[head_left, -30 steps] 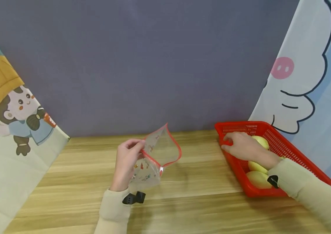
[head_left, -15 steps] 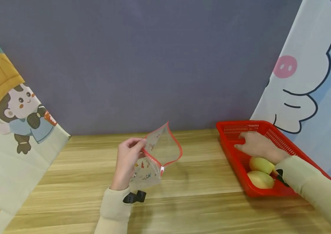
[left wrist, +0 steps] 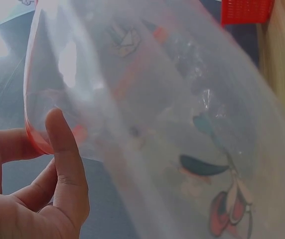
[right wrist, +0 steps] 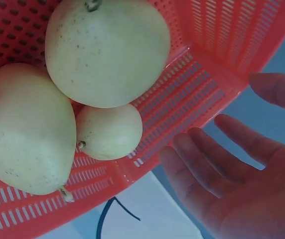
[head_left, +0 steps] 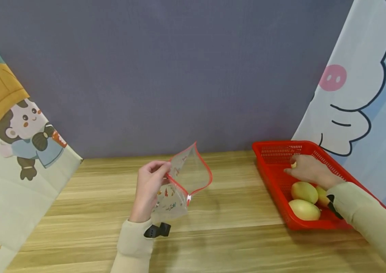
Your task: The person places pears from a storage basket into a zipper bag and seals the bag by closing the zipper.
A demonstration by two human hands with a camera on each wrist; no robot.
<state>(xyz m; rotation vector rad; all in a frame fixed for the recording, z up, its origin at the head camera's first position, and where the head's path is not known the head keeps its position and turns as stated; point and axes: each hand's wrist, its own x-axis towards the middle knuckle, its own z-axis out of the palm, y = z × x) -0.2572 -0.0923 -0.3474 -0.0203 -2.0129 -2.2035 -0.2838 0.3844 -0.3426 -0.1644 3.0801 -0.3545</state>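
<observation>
My left hand (head_left: pixel 148 185) pinches the upper edge of a clear zip bag (head_left: pixel 193 170) with a red-trimmed mouth, which gapes toward the right. In the left wrist view, thumb and forefinger meet at the red edge, and printed coloured figures mark the bag (left wrist: pixel 217 184). Over the red plastic basket (head_left: pixel 272 201) is my right hand (head_left: pixel 308 170), its fingers loosely bent and spread in the right wrist view. Pale yellow oval fruits (right wrist: pixel 107 55), melon-like with short stems, lie in the basket beside those fingers. A bit of yellow fruit (head_left: pixel 294 165) shows by the right fingertips; the hand hides the rest.
Near the basket's front end lie more yellow fruits (head_left: pixel 304 210), one partly behind the right wrist. The wooden table (head_left: pixel 233 239) runs back to a grey cloth wall (head_left: pixel 179 76). Cartoon-printed panels (head_left: pixel 349 94) flank both sides.
My right hand has moved rightward over the basket, from its left rim toward its far right, uncovering fruits near the front. The left hand and bag have stayed almost still.
</observation>
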